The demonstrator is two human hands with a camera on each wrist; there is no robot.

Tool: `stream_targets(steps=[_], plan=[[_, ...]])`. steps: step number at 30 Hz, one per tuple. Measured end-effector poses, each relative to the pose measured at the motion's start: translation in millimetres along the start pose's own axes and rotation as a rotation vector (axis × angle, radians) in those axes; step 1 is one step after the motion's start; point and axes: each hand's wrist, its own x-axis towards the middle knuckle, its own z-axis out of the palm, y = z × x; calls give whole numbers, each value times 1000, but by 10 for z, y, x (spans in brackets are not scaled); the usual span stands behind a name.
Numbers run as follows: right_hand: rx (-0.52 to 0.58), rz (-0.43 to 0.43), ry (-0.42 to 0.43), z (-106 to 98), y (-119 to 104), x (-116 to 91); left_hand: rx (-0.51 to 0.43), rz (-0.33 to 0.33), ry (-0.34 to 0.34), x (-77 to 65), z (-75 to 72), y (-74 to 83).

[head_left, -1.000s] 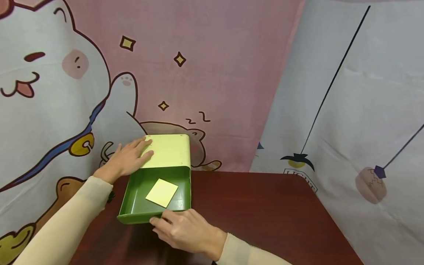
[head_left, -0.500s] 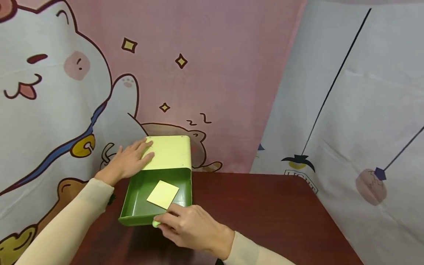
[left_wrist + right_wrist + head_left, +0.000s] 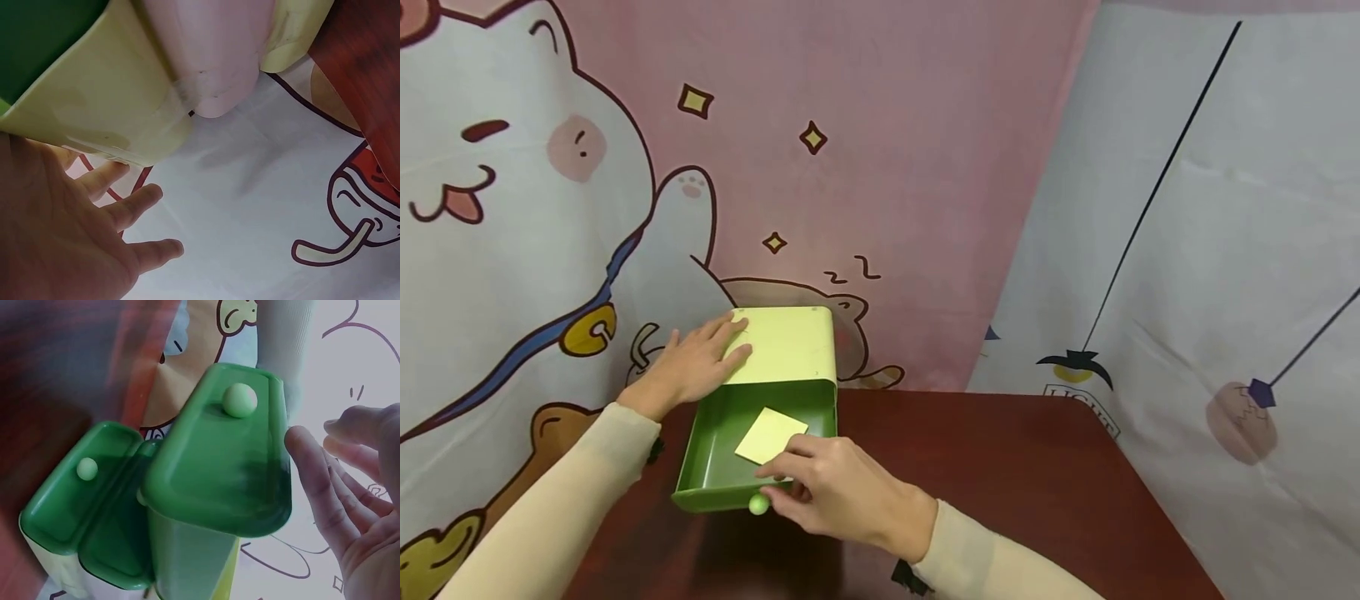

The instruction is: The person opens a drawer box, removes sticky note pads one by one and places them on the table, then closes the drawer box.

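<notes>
A small drawer cabinet with a pale yellow top (image 3: 790, 342) stands near the backdrop. My left hand (image 3: 688, 367) rests on its left side and top, fingers spread. The top green drawer (image 3: 711, 467) is pulled out, and a square pale yellow pad of sticky notes (image 3: 766, 432) lies flat inside. At the drawer's front rim is my right hand (image 3: 846, 492), loosely bent and holding nothing, its index finger over the edge near the pad. The round light green knob (image 3: 759, 503) sits free just left of the thumb. In the right wrist view the fingers (image 3: 315, 481) are beside the drawer front.
Lower green drawers (image 3: 94, 506) with another knob (image 3: 87, 469) show in the right wrist view, pushed in. A dark red-brown wooden table (image 3: 1000, 483) extends to the right. Behind it hangs a printed pink and white cloth (image 3: 917, 208).
My right hand has let go of the knob and moved up and right over the drawer's front rim. The left hand has stayed on the cabinet.
</notes>
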Motion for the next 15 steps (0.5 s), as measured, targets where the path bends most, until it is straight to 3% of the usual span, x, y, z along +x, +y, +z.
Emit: stream_targets(steps=[8, 15], plan=[[62, 68, -92, -135, 156, 166, 10, 2, -16, 26, -45, 5], [41, 142, -184, -215, 361, 309, 13, 11, -40, 40, -63, 17]])
